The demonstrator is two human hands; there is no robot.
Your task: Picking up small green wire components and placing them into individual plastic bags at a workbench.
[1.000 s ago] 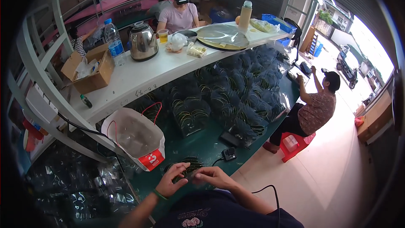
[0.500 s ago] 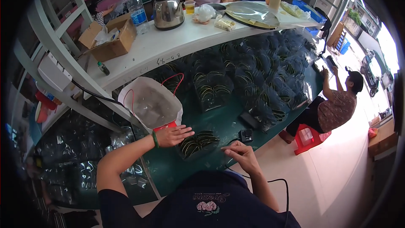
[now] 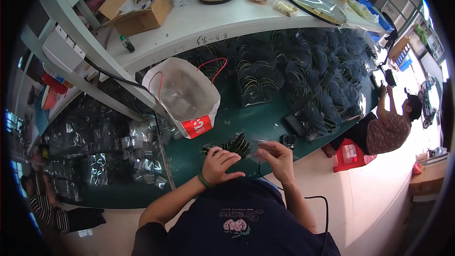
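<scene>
A clear plastic bag (image 3: 240, 145) with dark curved pieces edged in yellow lies on the green tabletop in front of me. My left hand (image 3: 220, 165) rests at its near edge, fingers together and loosely bent, thumb stretched out to the side; it does not wrap round the bag. At the bag's right end, thumb and fingers of my right hand (image 3: 276, 158) pinch its clear film. What the dark pieces are, I cannot tell. Just beyond the bag stands a white paper carrier bag (image 3: 182, 92) with red handles, its top open, bits of clear plastic inside.
Many similar dark packets (image 3: 322, 80) cover the table's far right. A small black device (image 3: 288, 141) and a black box (image 3: 295, 124) lie right of my hands. Clear packets (image 3: 97, 175) fill the left side. A white shelf (image 3: 189, 38) spans behind; a person (image 3: 388, 130) sits at right.
The bag of dark pieces has turned and its pieces are bunched. My left hand has moved from its far left side to its near edge. The whole view has shifted.
</scene>
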